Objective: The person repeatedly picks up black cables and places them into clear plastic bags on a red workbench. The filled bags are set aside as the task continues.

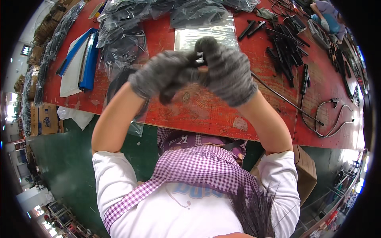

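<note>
Both my hands wear grey knitted gloves with dark fingertips and are raised close together over the red table point(198, 113). My left hand point(164, 73) is blurred, its fingers curled in toward the right. My right hand point(230, 71) is closed, its thumb and fingers bent toward the left hand. Between the fingertips is something small and dark, mostly hidden by the gloves. Behind the hands lies a stack of clear plastic bags point(210, 33). A thin dark rod or cable point(285, 99) slants away rightward from beside my right wrist; whether it joins what I hold cannot be seen.
Bagged dark parts point(125, 43) cover the table's back left, near a blue-and-white tray-like holder point(85, 63). Black parts point(285, 47) are heaped at right, with a looped cable point(329, 119) closer. Cardboard boxes point(305, 174) stand below the edge. Another person point(327, 20) is at far right.
</note>
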